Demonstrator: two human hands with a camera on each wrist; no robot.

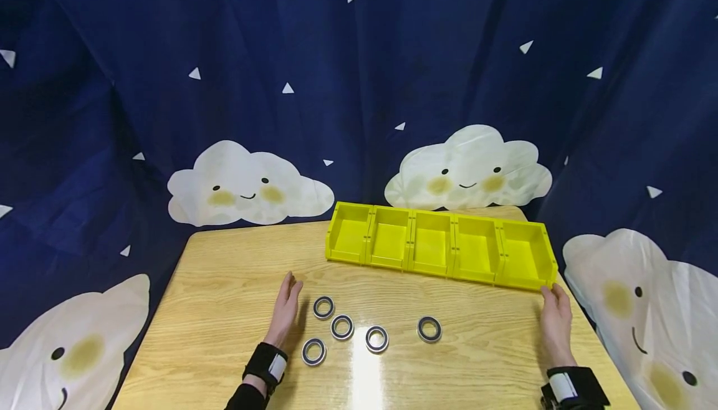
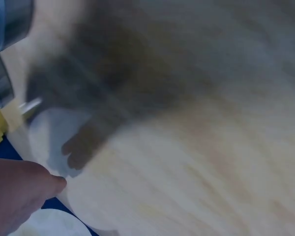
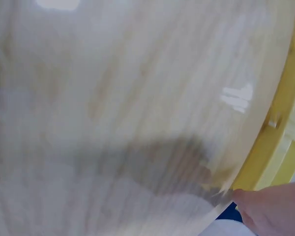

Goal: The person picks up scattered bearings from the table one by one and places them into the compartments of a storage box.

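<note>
My left hand [image 1: 285, 309] is held over the left part of the table with its fingers extended and nothing in them. Just right of it lie several metal ball bearings with dark seals, the closest being one bearing [image 1: 323, 308]; another bearing [image 1: 429, 329] sits apart toward the right. Two bearings show at the edge of the left wrist view, the upper bearing [image 2: 12, 22] partly cut off. My right hand [image 1: 557, 319] is at the front right corner of a yellow row of bins [image 1: 432, 270], fingertips right at its edge. The bins' open compartments contain nothing visible.
The wooden table [image 1: 235, 273] has rounded corners and ends at a dark blue curtain [image 1: 359, 86] with cloud prints. The bin row stands along the back right, slightly angled. Light reflects off the tabletop near the front middle.
</note>
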